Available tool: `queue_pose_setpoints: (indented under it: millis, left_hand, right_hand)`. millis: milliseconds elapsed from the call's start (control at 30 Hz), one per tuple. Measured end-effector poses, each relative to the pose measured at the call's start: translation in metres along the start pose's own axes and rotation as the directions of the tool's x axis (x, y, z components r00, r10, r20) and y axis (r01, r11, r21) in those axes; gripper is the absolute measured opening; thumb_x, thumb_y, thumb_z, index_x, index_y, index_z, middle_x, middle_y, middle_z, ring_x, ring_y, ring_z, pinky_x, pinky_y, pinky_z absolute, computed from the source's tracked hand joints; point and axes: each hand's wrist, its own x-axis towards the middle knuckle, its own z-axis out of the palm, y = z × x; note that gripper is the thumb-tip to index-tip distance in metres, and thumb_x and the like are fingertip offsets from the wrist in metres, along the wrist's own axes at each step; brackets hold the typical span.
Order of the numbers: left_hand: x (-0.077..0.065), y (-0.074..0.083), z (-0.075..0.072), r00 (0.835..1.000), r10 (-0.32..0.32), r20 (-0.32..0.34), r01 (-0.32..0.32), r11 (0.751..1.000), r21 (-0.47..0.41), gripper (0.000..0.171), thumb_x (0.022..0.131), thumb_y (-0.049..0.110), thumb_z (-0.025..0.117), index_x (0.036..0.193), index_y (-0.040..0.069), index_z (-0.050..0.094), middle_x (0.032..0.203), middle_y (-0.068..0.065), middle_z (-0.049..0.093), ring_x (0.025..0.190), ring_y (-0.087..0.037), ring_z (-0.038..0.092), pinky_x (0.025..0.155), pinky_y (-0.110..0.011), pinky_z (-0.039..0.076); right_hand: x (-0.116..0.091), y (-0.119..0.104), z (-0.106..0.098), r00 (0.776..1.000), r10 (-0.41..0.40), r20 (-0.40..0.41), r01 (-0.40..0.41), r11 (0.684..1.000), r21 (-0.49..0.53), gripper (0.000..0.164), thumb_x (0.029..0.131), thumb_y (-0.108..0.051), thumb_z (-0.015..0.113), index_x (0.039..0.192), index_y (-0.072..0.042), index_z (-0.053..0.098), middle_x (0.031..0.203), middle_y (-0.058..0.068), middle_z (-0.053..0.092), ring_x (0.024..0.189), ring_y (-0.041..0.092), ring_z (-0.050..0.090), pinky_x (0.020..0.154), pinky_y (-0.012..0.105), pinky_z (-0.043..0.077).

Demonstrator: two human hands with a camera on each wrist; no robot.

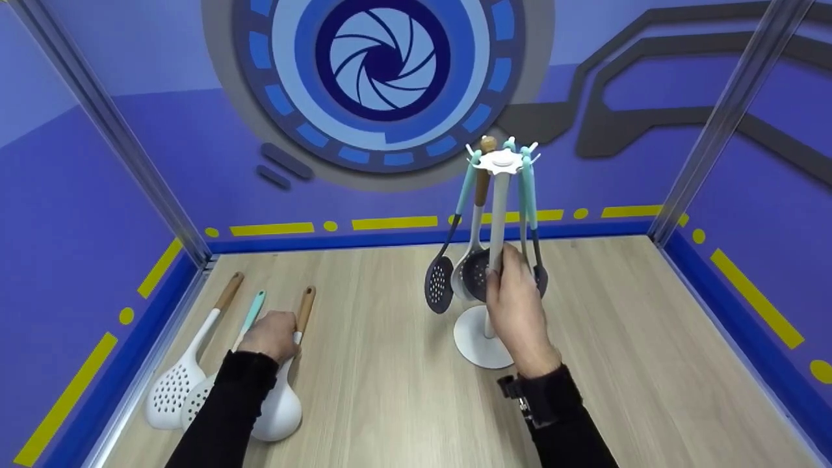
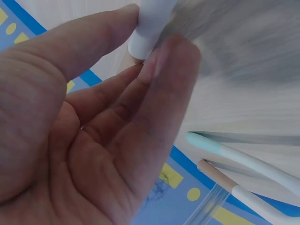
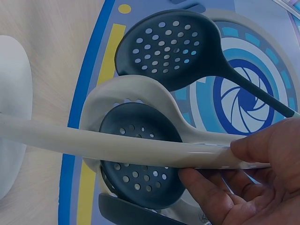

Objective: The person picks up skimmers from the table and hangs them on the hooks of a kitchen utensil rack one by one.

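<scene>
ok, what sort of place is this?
Probably a staged recording booth, not a working kitchen: printed wall panels behind and on both sides, metal corner posts, and a wood-grain tabletop.

Head view. Right hand [image 1: 518, 305] holds the slim pole of a white utensil stand [image 1: 498, 208] with round base, upright on the pale wood-grain worktop [image 1: 377, 370]. Hanging from its top ring: at left, a black perforated skimmer with turquoise handle [image 1: 439, 285]; beside it, a pale utensil with brown handle [image 1: 481, 188]; more turquoise handles at right, lower ends partly hidden. Left hand [image 1: 268, 335] grips a white ladle with brown handle [image 1: 279, 409], lying on the worktop. Left of it: pale perforated skimmer with turquoise handle [image 1: 197, 400], then white perforated turner with brown handle [image 1: 172, 393].
</scene>
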Motion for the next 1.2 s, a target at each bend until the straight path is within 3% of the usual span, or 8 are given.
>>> queue_pose_setpoints:
  millis: [267,533,800,1200]
  left_hand:
    - [0.0026,0.0015,0.0013,1.000,-0.006,0.026,0.006,1.000,-0.012,0.020,0.088,-0.008,0.086,0.089,0.000,0.068,0.087,-0.011,0.070,0.076,-0.025,0.057,0.069,-0.040,0.055]
    - [0.0022,0.0023,0.0014,1.000,-0.008,0.027,0.009,0.999,-0.044,0.019,0.091,-0.008,0.085,0.106,-0.007,0.074,0.094,-0.016,0.075,0.080,-0.027,0.061,0.072,-0.042,0.059]
    - [0.0037,0.0011,0.0005,0.999,-0.017,0.049,0.019,0.999,-0.044,0.021,0.092,-0.006,0.085,0.111,-0.007,0.074,0.099,-0.017,0.075,0.083,-0.028,0.061,0.075,-0.042,0.058]
    - [0.0018,-0.0022,0.0007,0.998,-0.029,0.053,0.032,0.998,-0.059,0.015,0.090,-0.002,0.083,0.095,-0.001,0.069,0.086,-0.008,0.064,0.075,-0.026,0.057,0.066,-0.035,0.045]
  right_hand:
    - [-0.0002,0.0004,-0.0009,1.000,0.003,0.007,-0.003,1.000,0.006,0.044,0.116,0.002,0.063,0.159,0.007,0.054,0.144,0.034,0.070,0.139,0.052,0.074,0.113,0.069,0.063]
    - [0.0005,0.0007,-0.0008,1.000,-0.001,0.002,0.001,1.000,0.005,0.044,0.115,0.003,0.063,0.158,0.007,0.054,0.145,0.034,0.070,0.139,0.053,0.074,0.113,0.069,0.064]
    - [0.0004,0.0009,-0.0003,1.000,-0.002,-0.002,0.002,1.000,0.017,0.043,0.115,0.004,0.063,0.157,0.008,0.055,0.145,0.034,0.070,0.139,0.053,0.074,0.115,0.069,0.063]
    - [-0.0003,-0.0001,-0.0004,1.000,-0.008,-0.002,0.008,1.000,-0.002,0.043,0.115,0.003,0.063,0.157,0.008,0.055,0.138,0.032,0.071,0.133,0.051,0.076,0.108,0.067,0.066]
